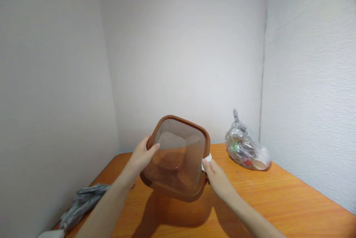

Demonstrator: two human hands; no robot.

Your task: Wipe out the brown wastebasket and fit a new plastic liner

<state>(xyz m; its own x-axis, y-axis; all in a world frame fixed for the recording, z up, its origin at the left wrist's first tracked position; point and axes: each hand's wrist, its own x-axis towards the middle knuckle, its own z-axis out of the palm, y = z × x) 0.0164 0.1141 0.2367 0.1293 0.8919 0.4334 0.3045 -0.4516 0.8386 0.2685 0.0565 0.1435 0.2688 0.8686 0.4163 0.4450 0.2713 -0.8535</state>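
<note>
A brown see-through plastic bin (178,149) is held tilted above the table, its open mouth facing me. My left hand (144,154) grips the bin's left rim, the thumb over the edge and the other fingers hidden behind it. On the right rim, my right hand (213,173) is closed with a small white piece (206,162), perhaps tissue or cloth, pressed between the fingers and the bin. Nothing shows inside the bin.
At the back right of the wooden table (267,193) sits a knotted clear plastic bag (246,147) with waste inside. A crumpled grey plastic bag (83,202) lies along the left edge. A white object (51,234) pokes in at bottom left. White walls enclose three sides.
</note>
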